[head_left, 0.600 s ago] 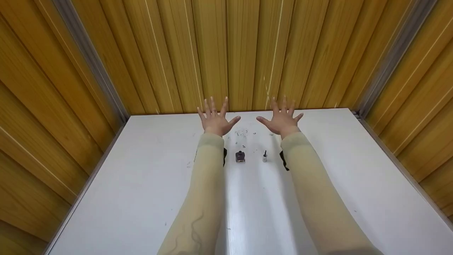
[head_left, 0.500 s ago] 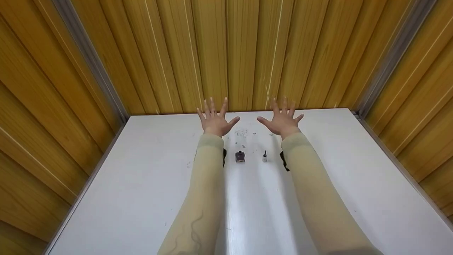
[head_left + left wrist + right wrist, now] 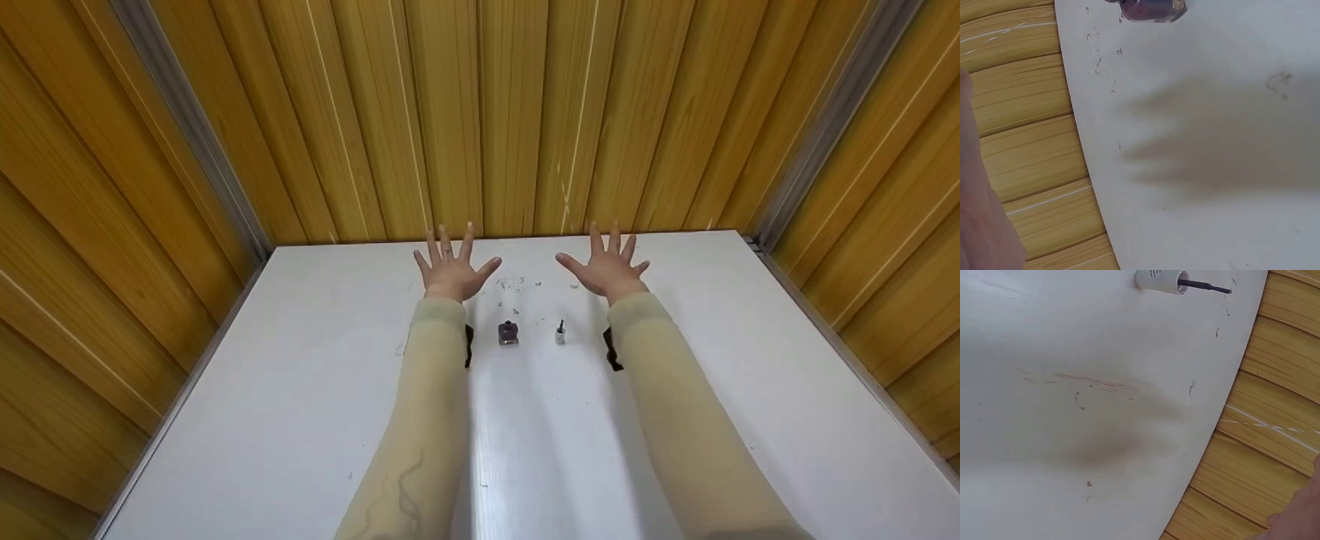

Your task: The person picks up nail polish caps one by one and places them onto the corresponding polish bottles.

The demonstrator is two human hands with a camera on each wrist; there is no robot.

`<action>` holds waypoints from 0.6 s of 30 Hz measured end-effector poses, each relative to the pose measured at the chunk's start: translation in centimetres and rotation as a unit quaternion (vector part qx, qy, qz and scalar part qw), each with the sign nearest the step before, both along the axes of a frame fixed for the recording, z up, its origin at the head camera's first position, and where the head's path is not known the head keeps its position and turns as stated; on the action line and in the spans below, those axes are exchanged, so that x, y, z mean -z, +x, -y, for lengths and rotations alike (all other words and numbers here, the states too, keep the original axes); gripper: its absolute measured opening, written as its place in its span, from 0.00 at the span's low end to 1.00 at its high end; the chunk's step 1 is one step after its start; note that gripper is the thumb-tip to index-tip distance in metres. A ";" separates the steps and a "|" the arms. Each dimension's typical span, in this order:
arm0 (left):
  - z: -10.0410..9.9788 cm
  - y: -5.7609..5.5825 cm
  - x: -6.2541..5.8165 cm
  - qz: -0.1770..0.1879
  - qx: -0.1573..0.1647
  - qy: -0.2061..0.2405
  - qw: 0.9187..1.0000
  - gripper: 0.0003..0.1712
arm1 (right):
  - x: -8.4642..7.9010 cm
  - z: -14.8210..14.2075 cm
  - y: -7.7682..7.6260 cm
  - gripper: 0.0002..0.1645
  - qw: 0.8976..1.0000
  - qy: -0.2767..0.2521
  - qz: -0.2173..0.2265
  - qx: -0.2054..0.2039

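Observation:
My left hand (image 3: 452, 274) hovers over the far part of the white table with its fingers spread, holding nothing. To the right, my right hand (image 3: 609, 270) is held out the same way, also without anything in it. Between the forearms stands a small nail polish bottle (image 3: 508, 333), dark purple and uncapped; its lower part shows at the top of the left wrist view. Beside it is the white nail polish cap (image 3: 560, 335), its dark brush (image 3: 1204, 285) sticking up out of it. Neither hand touches the bottle or the cap.
The white tabletop (image 3: 300, 390) bears dark specks and smears (image 3: 512, 283) near its back edge. Wood-patterned panels (image 3: 510, 112) rise behind it and on both sides, with grey metal posts (image 3: 199, 127) at the corners.
Both hands have drawn back slightly toward the person and moved a little farther apart, fingers still spread. The bottle and the cap have stayed in place.

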State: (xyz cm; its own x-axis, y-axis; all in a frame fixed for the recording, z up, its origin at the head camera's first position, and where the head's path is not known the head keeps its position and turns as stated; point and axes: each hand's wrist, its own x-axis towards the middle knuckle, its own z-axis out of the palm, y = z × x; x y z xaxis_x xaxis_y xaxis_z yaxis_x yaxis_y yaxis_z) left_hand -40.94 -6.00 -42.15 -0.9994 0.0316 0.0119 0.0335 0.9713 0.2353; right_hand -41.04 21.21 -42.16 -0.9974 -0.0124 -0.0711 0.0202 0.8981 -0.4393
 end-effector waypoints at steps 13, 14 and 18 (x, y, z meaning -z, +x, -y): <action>1.2 -0.2 3.2 0.034 -0.007 0.220 0.975 0.50 | 3.5 -1.7 0.0 0.65 0.994 -0.107 0.030 0.002; 1.3 -0.1 3.6 0.035 -0.009 0.236 0.971 0.50 | 3.7 -1.7 0.0 0.65 0.993 -0.112 0.030 -0.001; 1.6 0.1 5.1 0.033 -0.015 0.291 0.956 0.49 | 4.6 -1.7 0.2 0.62 0.990 -0.138 0.021 -0.014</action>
